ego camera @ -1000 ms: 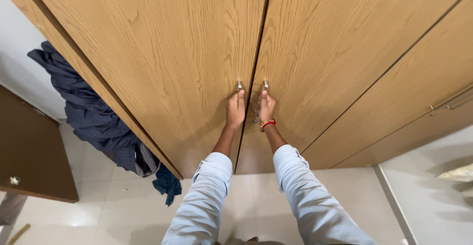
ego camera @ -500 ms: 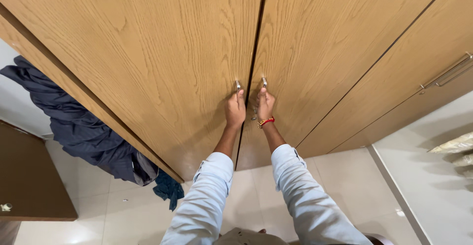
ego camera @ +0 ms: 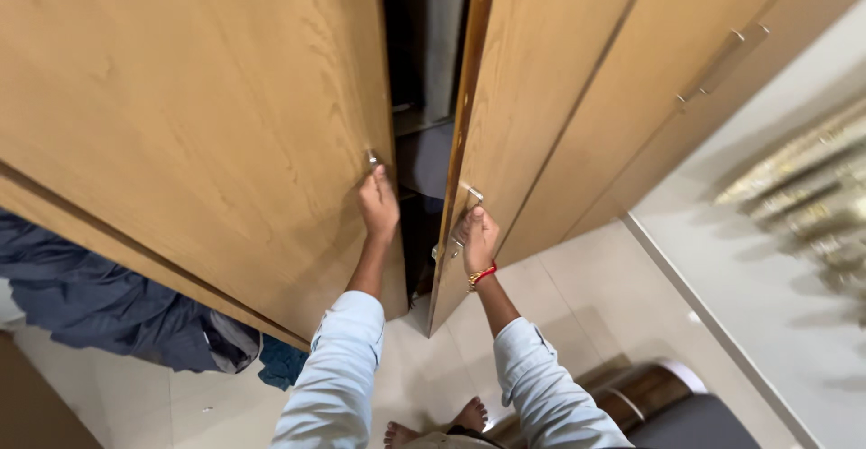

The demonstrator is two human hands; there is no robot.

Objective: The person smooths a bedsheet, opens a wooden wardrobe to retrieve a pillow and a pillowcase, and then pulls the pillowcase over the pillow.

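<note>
Two tall wooden wardrobe doors stand partly open in front of me. My left hand [ego camera: 378,203] grips the small metal handle on the left door [ego camera: 198,115]. My right hand [ego camera: 476,237], with a red bracelet at the wrist, grips the metal handle on the right door [ego camera: 532,97]. Between the doors a dark gap [ego camera: 424,97] shows shelves and dim contents inside. Both arms wear light blue sleeves.
Dark blue clothes [ego camera: 99,309] hang or lie at the left of the wardrobe. More wardrobe doors with a long bar handle [ego camera: 722,61] continue to the right. A dark seat with a wooden edge [ego camera: 667,408] sits at the lower right on the pale tiled floor. My bare foot [ego camera: 469,413] shows below.
Both doors have swung outward from shut to partly open, pulled by my hands. The view has shifted to the right and tilted.
</note>
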